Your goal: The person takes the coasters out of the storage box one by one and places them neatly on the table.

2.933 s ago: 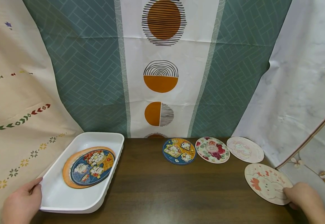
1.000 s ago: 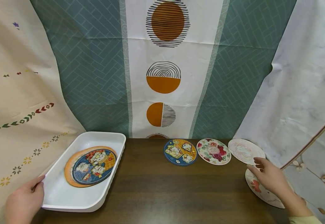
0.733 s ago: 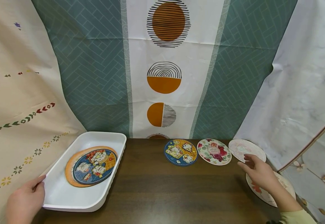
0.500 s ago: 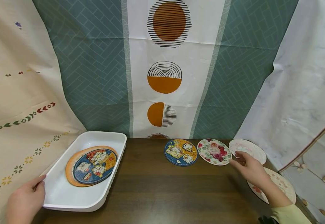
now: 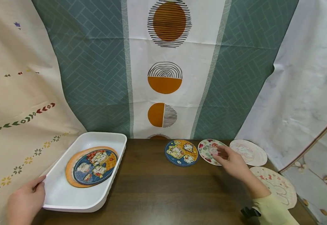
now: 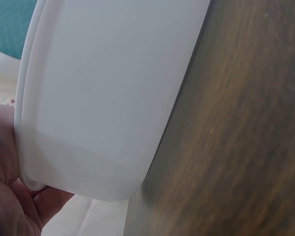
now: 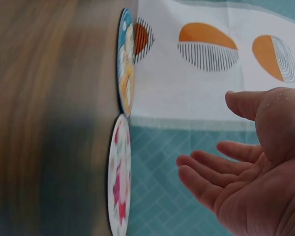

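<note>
My left hand (image 5: 25, 200) grips the near left corner of a white plastic tray (image 5: 59, 197), with fingers curled round its rim in the left wrist view. Inside lie an orange-edged round mat (image 5: 68, 172) and, overlapping it, a blue one with cartoon figures (image 5: 95, 167). My right hand (image 5: 233, 162), fingers spread and holding nothing, hovers over the right part of a rose-patterned round mat (image 5: 206, 150). The right wrist view shows its palm and relaxed fingers (image 7: 201, 184) above the table. Left of the rose mat lies a blue and yellow cartoon mat (image 5: 181, 153).
A pale pink round mat (image 5: 253, 153) lies at the back right corner. Nearer the front is a cream bunny mat (image 5: 285, 190), partly behind my right forearm. Patterned cloths hang round the dark wooden table (image 5: 163, 193), including a green and white one (image 5: 95, 78) behind.
My right hand has let go of the bunny mat at the right and moved left and away from me to the rose mat. The left hand keeps its grip on the tray.
</note>
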A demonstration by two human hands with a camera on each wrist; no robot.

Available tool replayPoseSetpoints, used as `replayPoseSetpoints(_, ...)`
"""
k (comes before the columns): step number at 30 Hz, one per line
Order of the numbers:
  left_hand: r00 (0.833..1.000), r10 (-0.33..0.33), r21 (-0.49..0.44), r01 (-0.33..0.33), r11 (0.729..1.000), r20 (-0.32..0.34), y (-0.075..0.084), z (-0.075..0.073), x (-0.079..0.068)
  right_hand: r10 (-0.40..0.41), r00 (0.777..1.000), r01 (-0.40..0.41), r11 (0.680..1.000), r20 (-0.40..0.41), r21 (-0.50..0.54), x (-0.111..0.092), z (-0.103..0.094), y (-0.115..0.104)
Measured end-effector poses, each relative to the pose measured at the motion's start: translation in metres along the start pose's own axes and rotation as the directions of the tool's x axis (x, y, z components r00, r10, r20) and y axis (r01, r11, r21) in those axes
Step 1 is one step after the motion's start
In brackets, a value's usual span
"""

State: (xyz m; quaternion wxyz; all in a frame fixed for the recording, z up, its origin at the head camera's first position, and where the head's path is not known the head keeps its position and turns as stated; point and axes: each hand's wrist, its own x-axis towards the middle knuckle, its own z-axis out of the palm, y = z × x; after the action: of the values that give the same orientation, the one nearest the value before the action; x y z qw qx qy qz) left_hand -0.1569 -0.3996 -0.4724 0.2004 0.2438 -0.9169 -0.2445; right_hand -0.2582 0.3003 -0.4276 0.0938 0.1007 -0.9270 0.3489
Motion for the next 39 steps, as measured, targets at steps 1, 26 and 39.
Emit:
replayPoseSetpoints(1,1.000,-0.005,0.000,0.005,1.000,0.002,0.000,0.000,0.000,-0.006,1.000,0.006,1.000,0.002,0.008,0.002,0.002,-0.002)
replayPoseSetpoints(26,1.000,0.020,-0.001,-0.020,1.000,-0.018,-0.002,-0.001,0.000,-0.116,0.991,0.104,0.982,0.065,0.158,0.033,0.050,-0.068)
replayPoseSetpoints(39,1.000,-0.009,0.000,0.009,1.000,-0.008,-0.001,0.000,0.001,-0.106,0.988,0.076,0.968,0.112,0.241,0.040,0.075,-0.099)
